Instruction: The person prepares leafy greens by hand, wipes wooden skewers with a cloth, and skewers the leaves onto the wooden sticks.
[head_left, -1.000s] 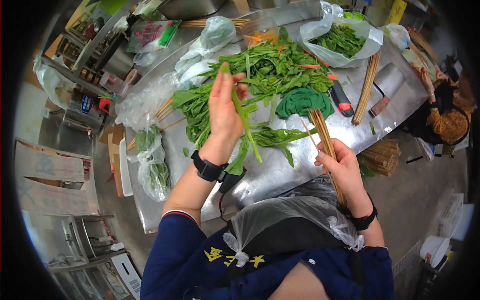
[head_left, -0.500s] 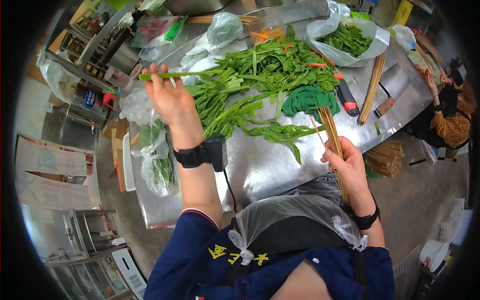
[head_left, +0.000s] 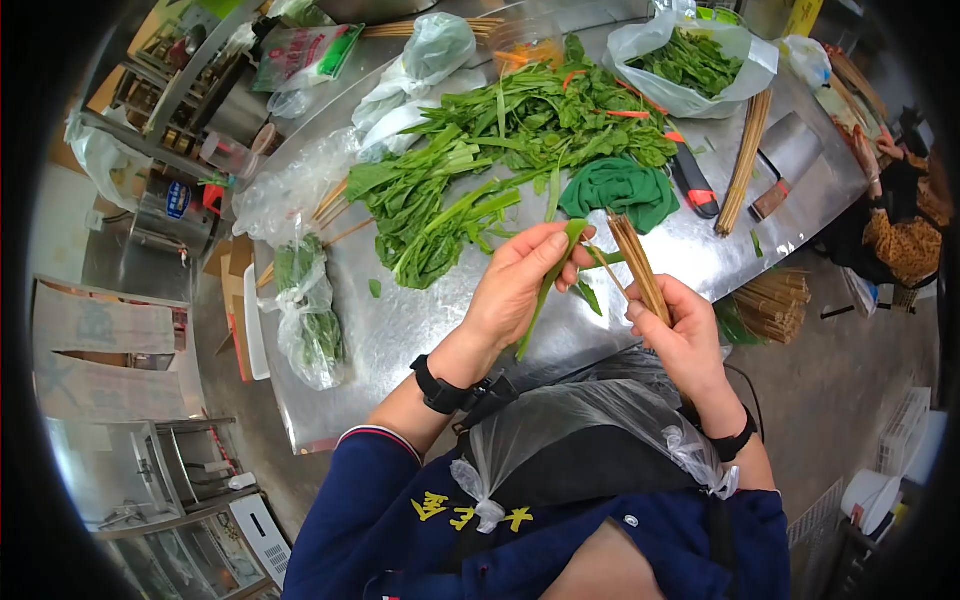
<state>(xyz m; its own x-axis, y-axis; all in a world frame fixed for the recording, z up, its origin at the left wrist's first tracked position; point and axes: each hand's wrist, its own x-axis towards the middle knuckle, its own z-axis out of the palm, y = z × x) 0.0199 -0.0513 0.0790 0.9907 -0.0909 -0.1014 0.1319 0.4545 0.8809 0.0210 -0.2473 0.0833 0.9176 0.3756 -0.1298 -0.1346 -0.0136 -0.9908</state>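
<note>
My left hand [head_left: 525, 285] pinches a folded strip of green leafy vegetable [head_left: 548, 290] just left of the skewers, over the front of the steel table. Closed around a bundle of bamboo skewers [head_left: 638, 262] is my right hand [head_left: 682, 330]. One thin skewer [head_left: 607, 272] angles away from that bundle, its upper end close to my left fingers; whether it pierces the leaf I cannot make out. Beyond my hands lies a heap of leafy greens [head_left: 560, 120]. A bunched green cloth [head_left: 622, 192] rests just behind the skewer tips.
A black-and-red-handled knife [head_left: 692, 180], more skewers [head_left: 746, 165] and a cleaver [head_left: 785, 165] lie to the right. Behind stands a white bag of leaves [head_left: 695, 70]. Bagged greens [head_left: 305, 315] sit at the left edge. Another person [head_left: 895, 200] is at far right.
My left hand has come from the upper left, where it was spread with a stalk across its fingers, down to the skewers, now pinching a green strip. My right hand keeps the bundle.
</note>
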